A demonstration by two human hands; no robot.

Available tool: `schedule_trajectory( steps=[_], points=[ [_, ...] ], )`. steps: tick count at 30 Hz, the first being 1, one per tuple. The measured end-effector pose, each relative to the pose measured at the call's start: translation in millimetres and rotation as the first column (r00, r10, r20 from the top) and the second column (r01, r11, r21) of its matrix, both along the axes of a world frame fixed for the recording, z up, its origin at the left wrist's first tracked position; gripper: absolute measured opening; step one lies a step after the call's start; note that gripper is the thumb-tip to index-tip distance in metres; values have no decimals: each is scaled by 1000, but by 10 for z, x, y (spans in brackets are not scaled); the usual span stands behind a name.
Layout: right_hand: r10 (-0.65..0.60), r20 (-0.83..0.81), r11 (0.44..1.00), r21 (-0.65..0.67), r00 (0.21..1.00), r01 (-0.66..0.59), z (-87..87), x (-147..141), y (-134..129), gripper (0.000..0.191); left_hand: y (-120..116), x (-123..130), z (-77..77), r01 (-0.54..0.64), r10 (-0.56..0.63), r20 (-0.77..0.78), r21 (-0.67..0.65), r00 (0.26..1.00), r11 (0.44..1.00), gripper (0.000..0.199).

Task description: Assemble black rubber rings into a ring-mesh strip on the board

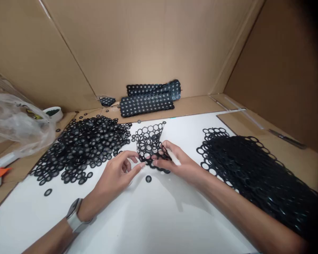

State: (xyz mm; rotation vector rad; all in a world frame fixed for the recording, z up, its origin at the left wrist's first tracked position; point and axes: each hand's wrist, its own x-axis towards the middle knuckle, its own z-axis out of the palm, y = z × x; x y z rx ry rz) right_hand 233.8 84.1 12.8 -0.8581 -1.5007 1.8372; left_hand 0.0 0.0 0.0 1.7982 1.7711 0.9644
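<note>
Black open-ring mesh sheet (154,138) at frame centre, bent. Your right hand (184,165) pinches its right side, slim white pen-like stick (174,157) also held. Your left hand (119,170): thumb and index narrowly apart at lower left edge; grip, cannot tell. Step seems edge work; next move likely calls for steady mesh. Small black ring discs (92,141) heaped left.

I've got both arms reaching fwd, bare, converging approx. mid-view. L forearm (55,234) enters lower L, R forearm (222,197) lower R. My L hand (123,165) has thumb (136,171) & index (128,153) extended, tips slightly apart, other fingers curled; can't tell if it's pinching. My R hand (176,158), just beside it, is curled in a grip, thumb pointing L.
</note>
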Motion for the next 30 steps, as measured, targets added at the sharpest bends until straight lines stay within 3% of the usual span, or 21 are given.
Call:
schedule_trajectory(
  steps=[7,13,19,23,26,28,30],
  points=[
    [36,-4,995,91,999,-36,151,-1,-33,52,-33,143,38,0,14,272,-50,962,999,34],
    [79,-54,988,136,995,-71,57,-35,2,52,-21,104,47,140,-22,527,-185,850,973,32],
    [80,-35,975,209,996,-71,28,-46,-1,46,21,63,-6,176,-55,602,-145,797,974,31],
    [12,3,964,267,1000,-12,3,5,107,46,52,30,73,98,27,682,-143,731,985,31],
    [-79,4,965,252,997,75,5,84,218,47,110,-197,153,-99,163,718,-130,677,987,28],
    [-120,18,969,219,993,113,30,125,251,49,170,-422,178,-265,248,647,-74,721,961,37],
    [-134,39,974,189,990,124,56,135,238,53,226,-620,180,-322,284,487,-7,826,947,65]
  ],
)
